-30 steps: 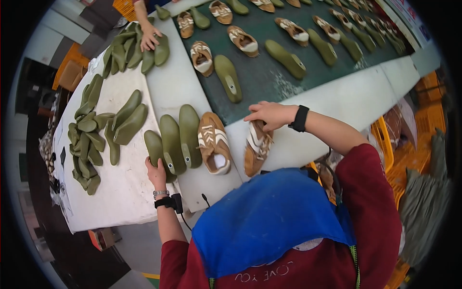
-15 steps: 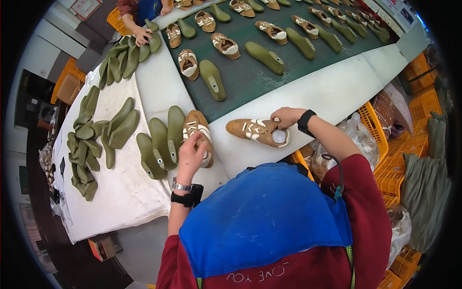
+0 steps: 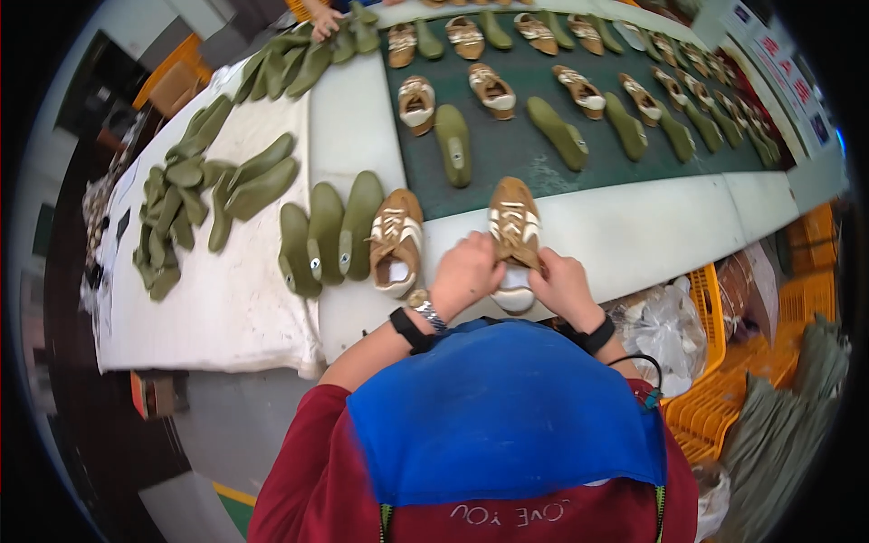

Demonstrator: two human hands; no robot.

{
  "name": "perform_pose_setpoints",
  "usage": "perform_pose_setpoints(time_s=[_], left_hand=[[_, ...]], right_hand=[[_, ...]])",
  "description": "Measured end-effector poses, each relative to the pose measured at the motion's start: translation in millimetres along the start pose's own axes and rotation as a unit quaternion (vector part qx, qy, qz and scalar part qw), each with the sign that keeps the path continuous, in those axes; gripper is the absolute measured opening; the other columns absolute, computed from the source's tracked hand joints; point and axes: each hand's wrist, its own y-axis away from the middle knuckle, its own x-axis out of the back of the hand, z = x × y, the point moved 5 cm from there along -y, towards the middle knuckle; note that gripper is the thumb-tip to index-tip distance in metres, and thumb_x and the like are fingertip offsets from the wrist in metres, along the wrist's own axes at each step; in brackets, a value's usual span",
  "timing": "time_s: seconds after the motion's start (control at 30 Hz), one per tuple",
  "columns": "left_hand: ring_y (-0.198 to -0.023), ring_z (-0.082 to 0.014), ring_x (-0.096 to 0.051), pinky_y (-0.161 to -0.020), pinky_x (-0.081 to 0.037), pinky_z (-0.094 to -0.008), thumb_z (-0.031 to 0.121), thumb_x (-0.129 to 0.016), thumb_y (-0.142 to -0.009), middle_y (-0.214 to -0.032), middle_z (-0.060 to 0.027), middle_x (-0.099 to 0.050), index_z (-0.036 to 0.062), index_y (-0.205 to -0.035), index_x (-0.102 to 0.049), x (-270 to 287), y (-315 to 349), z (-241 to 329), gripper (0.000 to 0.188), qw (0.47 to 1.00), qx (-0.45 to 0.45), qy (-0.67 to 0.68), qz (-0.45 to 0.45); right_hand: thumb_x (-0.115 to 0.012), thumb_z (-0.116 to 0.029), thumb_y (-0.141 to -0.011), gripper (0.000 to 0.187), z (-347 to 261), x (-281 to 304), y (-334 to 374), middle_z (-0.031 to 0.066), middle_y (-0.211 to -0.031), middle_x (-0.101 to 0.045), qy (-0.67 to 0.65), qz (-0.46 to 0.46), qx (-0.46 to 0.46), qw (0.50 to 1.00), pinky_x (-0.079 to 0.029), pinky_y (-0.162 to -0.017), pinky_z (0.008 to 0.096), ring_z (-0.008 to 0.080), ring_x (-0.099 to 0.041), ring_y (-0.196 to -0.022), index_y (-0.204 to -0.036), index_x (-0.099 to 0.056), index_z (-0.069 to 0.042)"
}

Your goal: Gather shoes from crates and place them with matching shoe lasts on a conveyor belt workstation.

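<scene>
A brown and white sneaker (image 3: 514,213) stands toe away on the white table ledge in front of me. My left hand (image 3: 468,273) is closed on the left side of its collar, and my right hand (image 3: 563,285) grips the right side. Between them the white inside of the heel shows; some fingertips are hidden. Just left of my left hand is a second brown sneaker (image 3: 396,235), untouched. Beside that one, a few olive-green shoe lasts (image 3: 327,231) lie in a row.
A white cloth (image 3: 262,299) on the left carries heaped green lasts (image 3: 167,213). Rows of sneakers and lasts cover a green belt (image 3: 471,195) ahead. Another person's hand (image 3: 323,22) touches lasts at the far left. Orange crates (image 3: 711,317) and plastic bags (image 3: 665,330) are at right.
The sneaker has turned from pointing left to pointing away from me. My left hand has left the second sneaker and joined my right hand on this one. The view has shifted.
</scene>
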Motion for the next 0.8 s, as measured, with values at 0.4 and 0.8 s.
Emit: perform_pose_setpoints(time_s=[0.4, 0.8], left_hand=[[-0.058, -0.0313, -0.058, -0.053, -0.049, -0.0392, 0.016, -0.057, -0.079, -0.068, -0.0143, -0.056, 0.0022, -0.072, -0.054, -2.6, 1.7, 11.1, 0.016, 0.995, -0.072, -0.051, 0.04], [-0.065, -0.0371, -0.056, -0.058, -0.047, -0.0428, 0.009, -0.056, -0.081, -0.073, -0.0183, -0.057, -0.0015, -0.081, -0.055, 33.2, -4.6, 5.4, 0.01, 0.988, -0.031, 0.099, 0.111]], right_hand=[[-0.062, -0.006, -0.075, 0.028, -35.9, 14.5, -7.6, 0.0139, -0.088, -0.056, -0.013, 0.121, 0.164, 0.979, -0.049, -0.061, 0.0369, 0.0302, -0.059, -0.071, -0.102, -0.057, -0.006], [-0.054, -0.001, -0.081, 0.026, -37.6, 13.6, -12.6, 0.0138, -0.087, -0.053, -0.136, 0.12, 0.114, 0.977, -0.049, -0.061, 0.0374, 0.0299, -0.058, -0.071, -0.106, -0.054, -0.007]])
